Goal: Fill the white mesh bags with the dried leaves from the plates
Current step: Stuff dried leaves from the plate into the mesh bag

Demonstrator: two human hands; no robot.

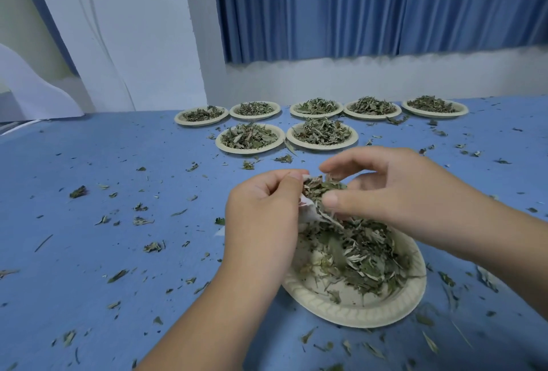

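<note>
Early in the filling, by the look of it. At centre, white mesh bag (pixel 308 211), thin and crumpled, mostly hidden, pinched at its mouth by the left hand (pixel 261 213), fingers curled. At 3 o'clock of the bag, right hand (pixel 394 192), thumb and fingers clamped on a tuft of dried leaves (pixel 321 189) at the opening. At 5 o'clock, near plate (pixel 355 315), pale, round, ribbed at the rim, roughly half covered. At 12 o'clock, seven far plates (pixel 248 151), heaped, apparently untouched. Brittle, curled grey-green crumbs across the matte blue surface (pixel 103 148). No filled bag in view.
</note>
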